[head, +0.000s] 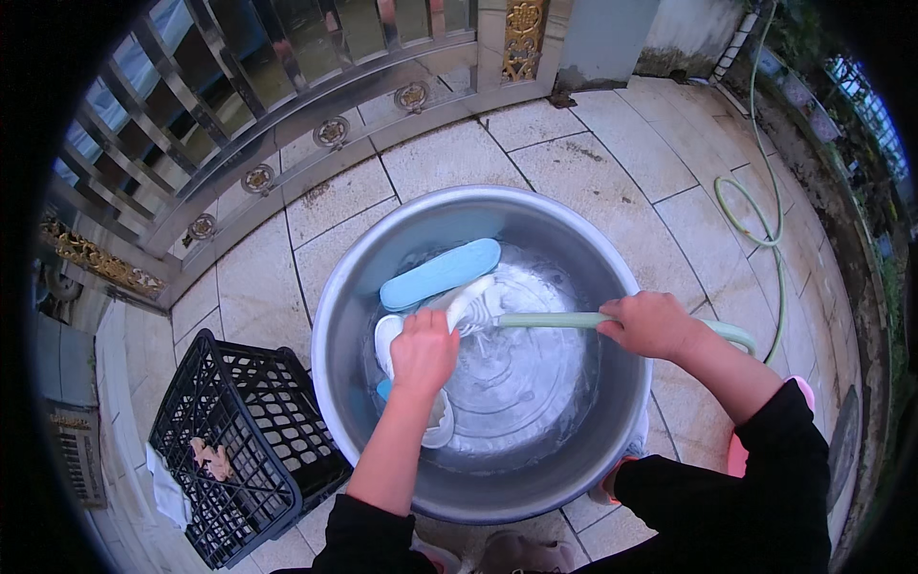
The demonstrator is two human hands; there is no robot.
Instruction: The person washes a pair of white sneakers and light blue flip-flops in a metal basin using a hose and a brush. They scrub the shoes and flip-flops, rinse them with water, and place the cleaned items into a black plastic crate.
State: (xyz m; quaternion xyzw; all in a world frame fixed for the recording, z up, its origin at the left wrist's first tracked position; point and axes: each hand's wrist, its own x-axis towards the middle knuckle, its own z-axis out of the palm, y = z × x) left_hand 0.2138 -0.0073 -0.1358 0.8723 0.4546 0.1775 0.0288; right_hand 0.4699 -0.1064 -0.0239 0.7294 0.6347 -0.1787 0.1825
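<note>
My left hand (424,353) grips a white shoe (470,298) inside a large round metal basin (622,402). My right hand (649,326) is closed around a pale green hose (552,320), its open end pointing left at the shoe, with water coming out. Shallow water lies on the basin's bottom. A light blue brush-like or sole-shaped piece (441,274) leans against the basin's far left wall. Another white shoe (439,423) lies partly hidden below my left hand and forearm, beside a small blue piece (384,389). A white rounded part shows left of my left hand.
A black plastic crate (247,430) stands left of the basin, with a white cloth (168,488) and a ginger-like brown piece (211,459) on it. A metal gate (301,107) runs behind. The hose loops over the tiles at right, near a pink object (736,455).
</note>
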